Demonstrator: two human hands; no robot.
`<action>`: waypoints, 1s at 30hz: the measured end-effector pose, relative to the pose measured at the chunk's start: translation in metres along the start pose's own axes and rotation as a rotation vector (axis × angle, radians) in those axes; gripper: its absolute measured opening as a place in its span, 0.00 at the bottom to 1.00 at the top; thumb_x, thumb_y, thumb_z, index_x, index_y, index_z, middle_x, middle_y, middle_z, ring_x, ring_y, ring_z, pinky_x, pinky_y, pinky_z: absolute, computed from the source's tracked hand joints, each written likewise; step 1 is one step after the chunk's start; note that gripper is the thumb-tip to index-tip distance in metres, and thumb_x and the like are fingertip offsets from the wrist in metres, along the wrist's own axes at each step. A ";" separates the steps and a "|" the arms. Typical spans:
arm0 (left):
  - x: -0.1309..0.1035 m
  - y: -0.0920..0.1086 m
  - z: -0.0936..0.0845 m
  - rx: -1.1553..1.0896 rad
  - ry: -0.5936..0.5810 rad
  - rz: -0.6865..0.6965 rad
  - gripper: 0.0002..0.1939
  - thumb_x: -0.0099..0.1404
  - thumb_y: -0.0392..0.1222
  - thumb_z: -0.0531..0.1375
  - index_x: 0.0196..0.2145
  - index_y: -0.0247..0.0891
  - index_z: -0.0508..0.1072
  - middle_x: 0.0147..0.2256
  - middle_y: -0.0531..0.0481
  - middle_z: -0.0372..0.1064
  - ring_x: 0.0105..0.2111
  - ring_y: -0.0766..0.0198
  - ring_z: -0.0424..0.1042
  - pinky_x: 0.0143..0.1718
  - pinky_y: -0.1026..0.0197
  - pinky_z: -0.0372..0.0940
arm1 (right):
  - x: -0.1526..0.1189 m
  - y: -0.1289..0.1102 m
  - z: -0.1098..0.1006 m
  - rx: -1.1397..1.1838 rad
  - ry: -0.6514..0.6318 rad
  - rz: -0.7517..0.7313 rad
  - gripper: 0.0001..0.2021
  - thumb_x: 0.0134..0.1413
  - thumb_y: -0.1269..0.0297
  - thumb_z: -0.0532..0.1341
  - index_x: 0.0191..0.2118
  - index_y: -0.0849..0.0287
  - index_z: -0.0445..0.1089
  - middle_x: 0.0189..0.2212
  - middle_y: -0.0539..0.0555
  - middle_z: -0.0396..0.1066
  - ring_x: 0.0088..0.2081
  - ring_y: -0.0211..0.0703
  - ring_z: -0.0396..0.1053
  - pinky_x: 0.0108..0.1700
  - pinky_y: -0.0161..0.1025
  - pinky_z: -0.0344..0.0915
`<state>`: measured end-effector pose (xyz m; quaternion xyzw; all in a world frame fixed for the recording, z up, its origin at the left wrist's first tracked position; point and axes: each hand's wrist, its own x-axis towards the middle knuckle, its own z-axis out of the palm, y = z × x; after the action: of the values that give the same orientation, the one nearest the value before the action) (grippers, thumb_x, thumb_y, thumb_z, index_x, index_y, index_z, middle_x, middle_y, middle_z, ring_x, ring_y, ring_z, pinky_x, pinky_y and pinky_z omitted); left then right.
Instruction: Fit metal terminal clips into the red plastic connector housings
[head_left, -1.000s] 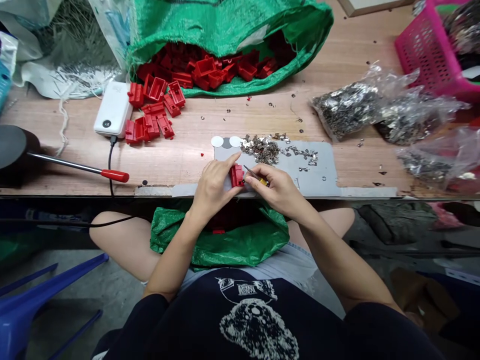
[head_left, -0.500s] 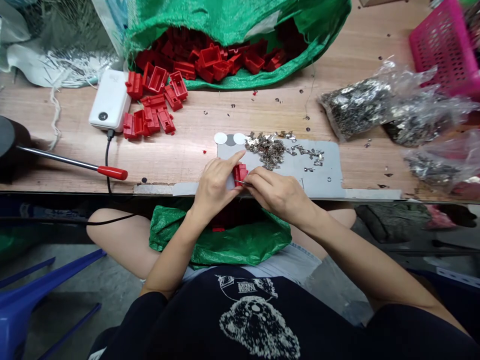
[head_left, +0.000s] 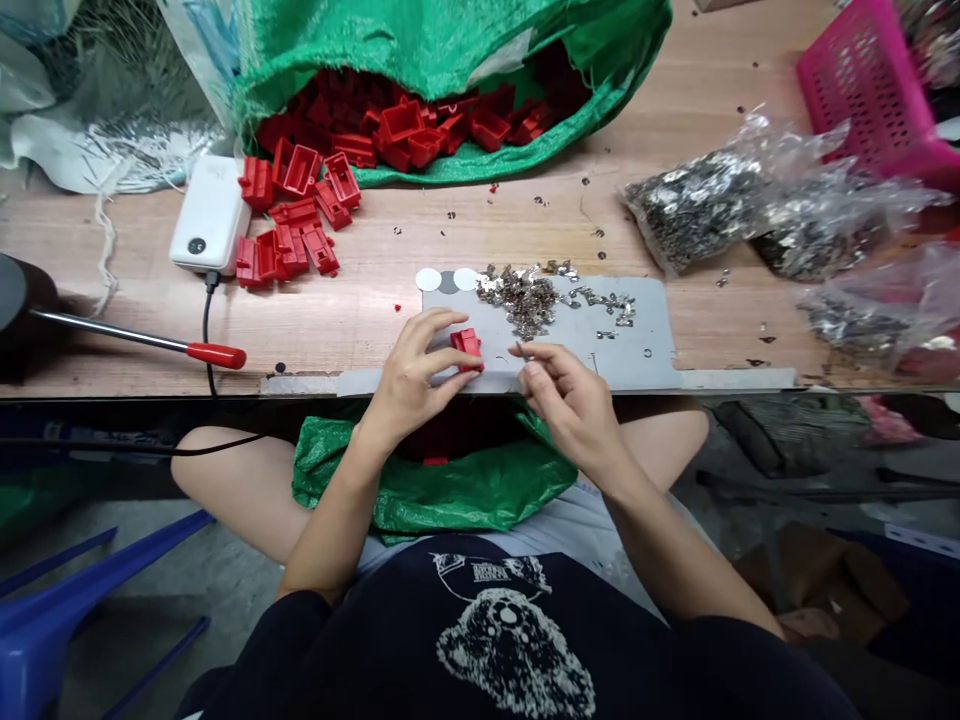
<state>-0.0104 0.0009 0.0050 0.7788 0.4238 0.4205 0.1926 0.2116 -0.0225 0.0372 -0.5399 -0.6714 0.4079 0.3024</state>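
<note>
My left hand [head_left: 417, 377] grips a small red plastic housing [head_left: 466, 346] between thumb and fingers, at the front of a grey mat [head_left: 652, 330]. To the right, my right hand [head_left: 568, 400] is closed in a pinch, with a thin dark tip showing at its fingers; what it is I cannot make out. A gap separates the two hands. Behind them on the mat lies a heap of small shiny metal clips [head_left: 531, 298], with some scattered to the right.
A green sack [head_left: 450, 45] of red housings lies at the back, more red housings [head_left: 291, 238] beside a white power bank [head_left: 211, 214]. A red-handled lever [head_left: 216, 355] juts in from the left. Bags of metal parts [head_left: 697, 200] and a pink basket [head_left: 870, 95] are at right.
My right hand has drawn back to the right, away from the red housing. My left hand still holds the housing, which now sits slightly tilted. The whole view has shifted slightly.
</note>
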 end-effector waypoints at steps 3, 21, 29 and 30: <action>-0.001 0.001 0.006 -0.004 0.021 0.016 0.02 0.69 0.38 0.64 0.37 0.41 0.77 0.55 0.43 0.72 0.61 0.56 0.68 0.63 0.43 0.67 | -0.010 -0.001 0.010 0.159 -0.038 0.121 0.15 0.70 0.52 0.55 0.53 0.54 0.67 0.31 0.49 0.74 0.23 0.36 0.65 0.27 0.36 0.63; -0.004 0.002 0.014 -0.065 0.105 -0.008 0.03 0.67 0.34 0.66 0.35 0.37 0.76 0.47 0.43 0.74 0.49 0.59 0.77 0.47 0.55 0.76 | -0.012 -0.004 0.046 -0.377 0.283 -0.269 0.09 0.68 0.71 0.58 0.45 0.59 0.76 0.37 0.57 0.82 0.34 0.43 0.80 0.39 0.36 0.74; -0.003 0.002 0.011 -0.025 0.054 -0.004 0.10 0.67 0.35 0.66 0.47 0.37 0.77 0.52 0.39 0.73 0.53 0.57 0.75 0.53 0.53 0.75 | -0.013 0.004 0.036 -0.092 0.269 -0.154 0.08 0.65 0.68 0.62 0.47 0.57 0.76 0.36 0.53 0.81 0.32 0.39 0.78 0.36 0.35 0.74; -0.003 0.003 0.010 -0.010 0.052 -0.003 0.12 0.67 0.35 0.66 0.48 0.37 0.77 0.53 0.39 0.73 0.53 0.57 0.75 0.54 0.52 0.74 | -0.013 0.003 0.036 -0.083 0.281 -0.163 0.08 0.64 0.68 0.63 0.47 0.57 0.76 0.37 0.53 0.81 0.33 0.40 0.78 0.37 0.35 0.74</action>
<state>-0.0016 -0.0025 -0.0004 0.7660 0.4279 0.4421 0.1861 0.1860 -0.0432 0.0175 -0.5472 -0.6805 0.2744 0.4028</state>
